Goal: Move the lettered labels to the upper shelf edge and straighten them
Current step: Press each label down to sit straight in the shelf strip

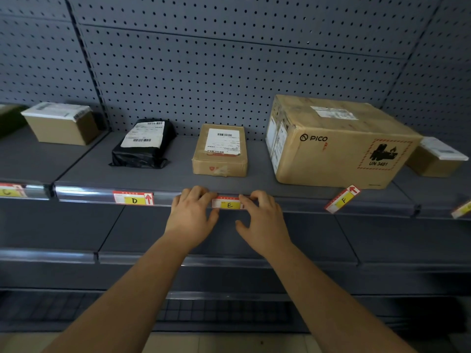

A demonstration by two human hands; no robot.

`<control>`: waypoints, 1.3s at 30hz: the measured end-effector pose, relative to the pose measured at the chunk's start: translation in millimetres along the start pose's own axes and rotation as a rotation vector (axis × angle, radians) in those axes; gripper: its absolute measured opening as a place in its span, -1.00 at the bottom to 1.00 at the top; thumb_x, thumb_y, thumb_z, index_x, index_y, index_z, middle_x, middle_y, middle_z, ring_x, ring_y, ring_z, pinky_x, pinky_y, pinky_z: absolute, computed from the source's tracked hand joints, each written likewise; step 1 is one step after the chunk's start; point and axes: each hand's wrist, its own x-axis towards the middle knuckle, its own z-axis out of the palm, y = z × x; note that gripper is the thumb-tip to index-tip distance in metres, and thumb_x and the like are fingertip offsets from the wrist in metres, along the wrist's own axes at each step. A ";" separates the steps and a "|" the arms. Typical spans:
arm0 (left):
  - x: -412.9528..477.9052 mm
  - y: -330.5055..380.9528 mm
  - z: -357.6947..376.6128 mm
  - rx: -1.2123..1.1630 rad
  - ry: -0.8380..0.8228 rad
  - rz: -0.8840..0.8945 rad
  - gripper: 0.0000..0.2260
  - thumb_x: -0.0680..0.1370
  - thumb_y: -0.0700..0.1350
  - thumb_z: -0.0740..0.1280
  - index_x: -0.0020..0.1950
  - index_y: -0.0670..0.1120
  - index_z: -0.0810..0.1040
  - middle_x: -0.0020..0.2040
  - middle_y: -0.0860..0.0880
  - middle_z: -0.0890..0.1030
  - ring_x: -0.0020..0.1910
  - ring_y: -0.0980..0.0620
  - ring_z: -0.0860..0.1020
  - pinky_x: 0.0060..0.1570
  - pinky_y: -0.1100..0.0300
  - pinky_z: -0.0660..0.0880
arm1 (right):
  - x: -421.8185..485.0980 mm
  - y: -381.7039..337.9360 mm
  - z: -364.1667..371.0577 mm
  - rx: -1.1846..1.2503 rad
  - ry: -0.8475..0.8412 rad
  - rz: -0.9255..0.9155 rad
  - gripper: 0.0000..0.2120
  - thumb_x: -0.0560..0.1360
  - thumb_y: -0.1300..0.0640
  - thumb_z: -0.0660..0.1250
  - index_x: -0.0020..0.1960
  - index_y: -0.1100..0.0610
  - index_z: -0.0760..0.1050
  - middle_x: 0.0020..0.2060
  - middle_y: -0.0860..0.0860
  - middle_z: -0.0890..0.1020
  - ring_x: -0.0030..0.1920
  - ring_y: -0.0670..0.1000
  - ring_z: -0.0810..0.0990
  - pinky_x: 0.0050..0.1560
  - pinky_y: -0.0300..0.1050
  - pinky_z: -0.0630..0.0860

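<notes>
The E label [228, 204], red-and-white with a yellow patch, lies level on the upper shelf edge [165, 199]. My left hand [193, 215] pinches its left end and my right hand [262, 217] pinches its right end, hiding that end. To the left, the D label [133, 198] sits straight in the edge strip, its red arrow pointing up. Further right, the F label [342, 199] hangs tilted, right end high. A C label [11, 191] shows at the far left edge, and another tilted label [462, 209] at the far right.
On the upper shelf stand a black wrapped parcel [145, 143], a small brown box [220, 151], a large PICO carton [336, 141] and smaller boxes [61, 126] at both ends. A perforated back panel [229, 72] rises behind. A lower shelf edge [229, 261] runs below my wrists.
</notes>
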 end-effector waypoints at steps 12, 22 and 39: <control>-0.4 -1.2 1.5 0.001 0.003 0.017 -0.72 0.51 0.02 0.30 0.19 0.01 0.54 0.10 0.01 0.50 0.10 -0.04 0.44 0.16 -0.03 0.35 | 4.7 7.8 -8.6 0.021 -0.053 0.011 -0.49 0.47 -0.06 0.36 0.38 0.05 0.42 0.15 0.00 0.43 0.19 0.03 0.40 0.26 -0.02 0.33; -2.1 6.8 -1.5 0.000 -0.047 -0.049 -0.71 0.51 0.07 0.28 0.21 0.04 0.53 0.14 0.01 0.49 0.17 -0.05 0.41 0.22 -0.06 0.28 | 4.0 11.0 -17.2 0.058 -0.156 -0.014 -0.46 0.47 -0.10 0.36 0.40 0.04 0.38 0.18 0.00 0.39 0.24 0.03 0.34 0.32 0.01 0.30; 10.4 202.4 67.1 -0.246 -0.041 0.068 -0.60 0.49 0.15 0.22 0.23 -0.02 0.52 0.16 0.00 0.54 0.15 -0.05 0.49 0.18 0.00 0.44 | -61.3 215.6 -134.2 0.161 -0.024 0.034 -0.62 0.50 -0.03 0.36 0.29 0.02 0.48 0.16 -0.06 0.47 0.22 -0.06 0.41 0.18 -0.12 0.43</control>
